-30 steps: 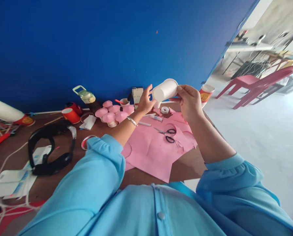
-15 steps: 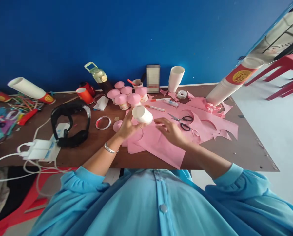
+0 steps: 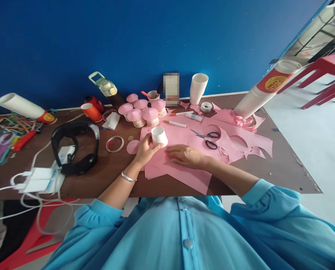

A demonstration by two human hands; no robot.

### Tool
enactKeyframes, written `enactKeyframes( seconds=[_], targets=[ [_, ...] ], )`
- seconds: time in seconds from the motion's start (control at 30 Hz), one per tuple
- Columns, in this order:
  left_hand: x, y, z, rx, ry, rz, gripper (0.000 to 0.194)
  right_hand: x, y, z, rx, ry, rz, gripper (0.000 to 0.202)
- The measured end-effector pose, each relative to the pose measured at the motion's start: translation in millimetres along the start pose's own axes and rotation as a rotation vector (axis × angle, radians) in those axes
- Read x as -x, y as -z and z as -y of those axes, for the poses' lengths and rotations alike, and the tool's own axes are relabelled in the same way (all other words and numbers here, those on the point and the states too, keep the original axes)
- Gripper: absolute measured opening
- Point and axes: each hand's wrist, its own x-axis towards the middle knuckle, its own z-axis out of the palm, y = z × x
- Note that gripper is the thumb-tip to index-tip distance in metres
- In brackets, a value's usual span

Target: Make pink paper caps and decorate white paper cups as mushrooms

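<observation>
**craftdesk_lurker:** Deep blue wall (image 3: pixel 128 37) behind, brown wooden table (image 3: pixel 105 176) in front, clutter all over it. What are the hands actually doing?

**papercup_fan:** Left hand (image 3: pixel 145 150) is wrapped around a small white paper cup (image 3: pixel 159 135), thumb and fingers curled on its side. The cup stands mouth-down on the big sheet of pink paper (image 3: pixel 181 165), its flat base facing up. Right hand (image 3: pixel 184 155) lies just right of the cup, palm down, fingers stretched out flat and close together, pressed on the same pink sheet. It holds nothing.

**craftdesk_lurker:** And round about?

**papercup_fan:** Just left of the left hand sits a small pink paper disc (image 3: pixel 133 147), and past that a clear ring of tape (image 3: pixel 114 143). Further left again, black over-ear headphones (image 3: pixel 74 150) and a white charger block with cables (image 3: pixel 38 178). Beyond the cup, a huddle of paper cups capped with pink domes (image 3: pixel 141 110). Beyond the right hand lie black-handled scissors (image 3: pixel 208 137) on the pink paper, well apart from the fingers, plus a white marker pen with an orange cap (image 3: pixel 174 123). Far side of the table: a stack of plain white cups (image 3: pixel 198 88), a white tape roll (image 3: pixel 206 107), and off to the right a long leaning stack of cups with a red-and-gold band (image 3: pixel 265 90).
</observation>
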Motion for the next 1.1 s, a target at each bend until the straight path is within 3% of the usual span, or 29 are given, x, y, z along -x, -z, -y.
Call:
enactKeyframes(
  seconds=[0.07, 0.23, 0.33, 0.43, 0.53, 0.63, 0.73, 0.83, 1.1],
  targets=[
    [1.5, 0.2, 0.9, 0.015, -0.004, 0.019, 0.052, 8.7, 8.6, 2.2, -0.116, 0.036, -0.015, 0.036],
    [3.3, 1.2, -12.6, 0.031, -0.056, 0.050, 0.053, 30.6, 22.0, 13.6, 0.028, -0.070, -0.136, 0.033],
    [5.3, -1.3, -26.6, -0.104, -0.145, 0.089, 0.051, 39.9, 15.2, 22.4, 0.098, 0.028, -0.088, 0.032],
    [8.6, -8.0, -34.3, -0.265, -0.178, 0.156, 0.053, 48.0, 1.2, 29.5, 0.145, 0.137, 0.012, 0.046],
    [11.9, -15.3, -30.7, -0.382, -0.248, 0.204, 0.052, 54.1, -8.5, 30.5, 0.127, 0.195, 0.068, 0.051],
    [13.9, -17.6, -21.1, -0.443, -0.344, 0.218, 0.050, 57.2, -9.2, 24.8, 0.062, 0.232, 0.024, 0.043],
    [14.6, -13.8, -12.7, -0.481, -0.390, 0.216, 0.061, 57.1, -4.0, 16.9, 0.008, 0.265, 0.008, 0.037],
    [15.9, -8.1, -7.8, -0.512, -0.402, 0.231, 0.076, 54.8, 2.4, 10.5, -0.038, 0.296, 0.043, 0.035],
    [34.4, -8.5, -1.0, -0.590, -0.375, 0.228, 0.076, 48.3, 14.1, -1.0, -0.225, 0.320, 0.037, 0.029]
  ],
)
